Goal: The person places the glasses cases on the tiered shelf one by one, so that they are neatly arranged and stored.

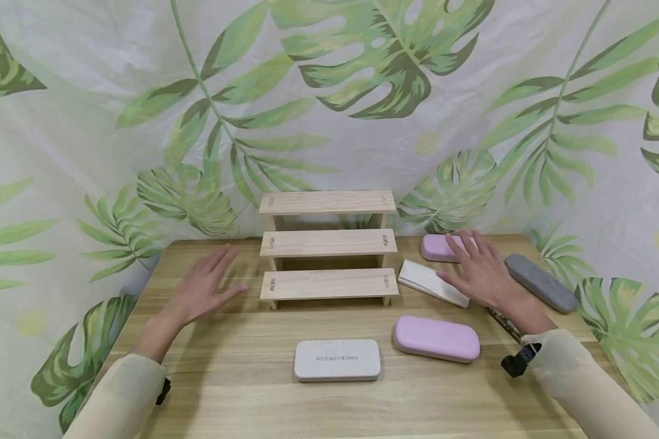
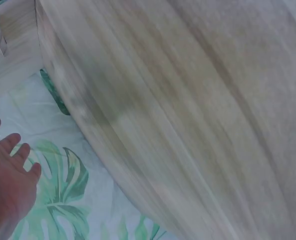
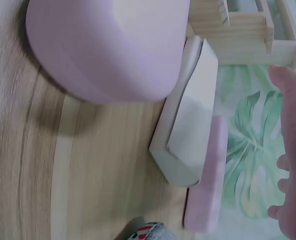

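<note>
Left hand (image 1: 202,292), empty and spread, beside the rack (image 1: 329,285); right hand (image 1: 483,273), likewise empty, near the white case (image 1: 429,281). The cases (image 1: 437,339) lie, rather than stand, on the table (image 1: 241,378), presumably for stability.

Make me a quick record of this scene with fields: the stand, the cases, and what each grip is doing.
Stand: three-tier wooden stand, toward the back of the table
Front cases: pale lettered case; near pink case to its right
Right-side cases: far pink case, white case, gray case
Partly hidden: patterned item
Left grip: bare, fingers extended, left of the stand, holding nothing
Right grip: bare, fingers extended, near the white case, holding nothing
</note>
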A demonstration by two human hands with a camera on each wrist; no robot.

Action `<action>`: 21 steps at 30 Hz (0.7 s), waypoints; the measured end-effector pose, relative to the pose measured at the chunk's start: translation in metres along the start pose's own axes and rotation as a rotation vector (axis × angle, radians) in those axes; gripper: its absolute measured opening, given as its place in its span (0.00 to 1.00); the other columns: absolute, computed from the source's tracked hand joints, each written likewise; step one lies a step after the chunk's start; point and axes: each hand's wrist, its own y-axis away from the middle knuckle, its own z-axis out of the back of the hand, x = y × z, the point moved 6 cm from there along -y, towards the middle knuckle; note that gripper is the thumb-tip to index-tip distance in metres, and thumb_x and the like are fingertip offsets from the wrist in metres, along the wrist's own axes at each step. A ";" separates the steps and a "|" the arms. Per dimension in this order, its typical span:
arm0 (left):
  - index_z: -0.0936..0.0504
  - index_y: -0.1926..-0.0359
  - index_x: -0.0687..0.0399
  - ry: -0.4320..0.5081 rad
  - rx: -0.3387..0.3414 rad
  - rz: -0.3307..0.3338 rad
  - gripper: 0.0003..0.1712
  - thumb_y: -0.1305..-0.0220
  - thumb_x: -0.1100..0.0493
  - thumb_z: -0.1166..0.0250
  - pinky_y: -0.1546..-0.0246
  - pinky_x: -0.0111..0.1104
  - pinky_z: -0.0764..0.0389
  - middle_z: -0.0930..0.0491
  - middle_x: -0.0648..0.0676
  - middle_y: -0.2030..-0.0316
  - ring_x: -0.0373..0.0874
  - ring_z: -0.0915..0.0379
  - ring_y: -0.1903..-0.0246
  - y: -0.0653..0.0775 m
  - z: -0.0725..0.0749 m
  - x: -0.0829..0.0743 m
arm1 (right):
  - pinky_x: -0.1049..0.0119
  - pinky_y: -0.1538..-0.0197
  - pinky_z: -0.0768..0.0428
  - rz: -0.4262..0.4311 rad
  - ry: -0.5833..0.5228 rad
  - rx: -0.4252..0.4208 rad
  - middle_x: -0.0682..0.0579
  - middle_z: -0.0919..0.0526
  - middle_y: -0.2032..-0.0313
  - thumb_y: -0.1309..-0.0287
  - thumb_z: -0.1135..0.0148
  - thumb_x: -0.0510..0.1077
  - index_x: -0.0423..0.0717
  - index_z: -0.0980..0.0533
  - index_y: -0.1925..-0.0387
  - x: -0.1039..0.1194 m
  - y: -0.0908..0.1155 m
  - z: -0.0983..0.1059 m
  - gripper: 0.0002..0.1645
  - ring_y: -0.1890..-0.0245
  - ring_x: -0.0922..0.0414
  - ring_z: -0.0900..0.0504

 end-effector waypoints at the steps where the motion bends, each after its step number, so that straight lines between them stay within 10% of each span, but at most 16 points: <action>1: 0.44 0.17 0.58 0.012 -0.011 -0.016 0.54 0.29 0.34 0.34 0.25 0.68 0.46 0.46 0.70 0.20 0.73 0.46 0.23 0.000 0.000 -0.002 | 0.26 0.24 0.48 0.007 -0.005 -0.004 0.32 0.49 0.18 0.28 0.43 0.71 0.44 0.45 0.16 0.002 0.000 0.001 0.54 0.20 0.28 0.52; 21: 0.33 0.22 0.63 0.496 -0.036 -0.019 0.50 0.40 0.54 0.19 0.29 0.68 0.37 0.37 0.69 0.23 0.72 0.41 0.25 0.000 -0.002 -0.016 | 0.28 0.26 0.39 0.182 -0.099 -0.066 0.36 0.43 0.19 0.31 0.33 0.63 0.43 0.37 0.20 0.059 0.005 0.011 0.49 0.20 0.33 0.46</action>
